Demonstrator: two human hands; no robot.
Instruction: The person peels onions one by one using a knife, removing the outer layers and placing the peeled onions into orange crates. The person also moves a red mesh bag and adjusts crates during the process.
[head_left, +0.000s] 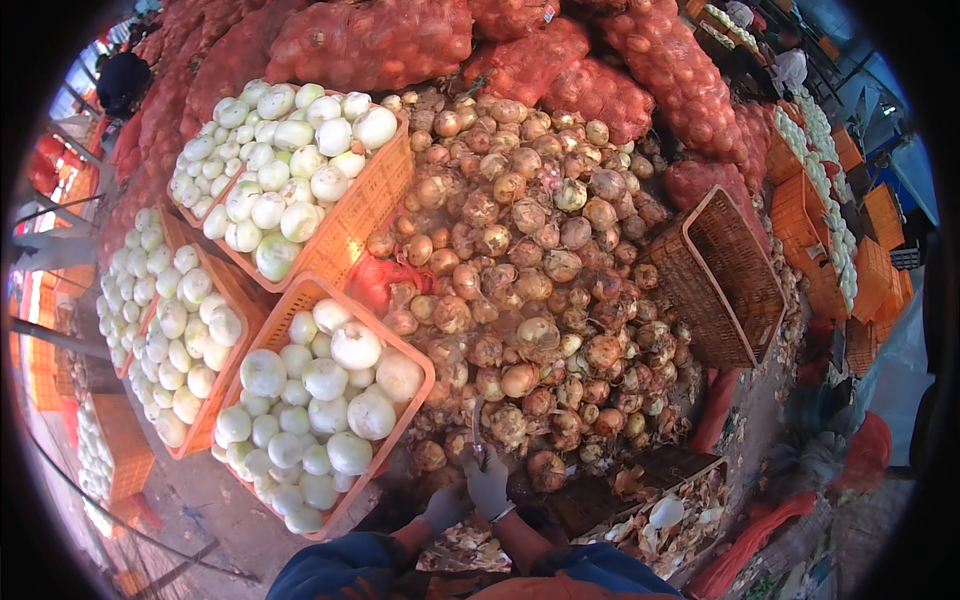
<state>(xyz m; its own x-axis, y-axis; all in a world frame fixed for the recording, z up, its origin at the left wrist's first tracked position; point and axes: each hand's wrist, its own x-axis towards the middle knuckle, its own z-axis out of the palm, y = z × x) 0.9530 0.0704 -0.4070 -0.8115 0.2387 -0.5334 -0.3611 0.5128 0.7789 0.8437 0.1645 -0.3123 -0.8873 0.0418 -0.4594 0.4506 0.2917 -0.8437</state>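
My right hand (487, 480), in a grey glove, grips a small curved knife (477, 421) whose blade points up towards the heap. My left hand (445, 508), gloved too, is just left of it and lower; whether it holds something is hidden. Beyond both hands spreads a large heap of unpeeled brown onions (537, 335). On the left, close to my left hand, stands an orange plastic crate (425, 375) full of peeled white onions (328, 416). Loose onion skins (469, 547) lie below my hands, between my knees.
More orange crates of peeled onions (375, 195) stand at the left. Full red mesh sacks (367, 45) border the heap's far side. At its right, an orange crate (709, 285) lies tipped. Another crate (637, 480) with skins is near my right knee. People work in the background.
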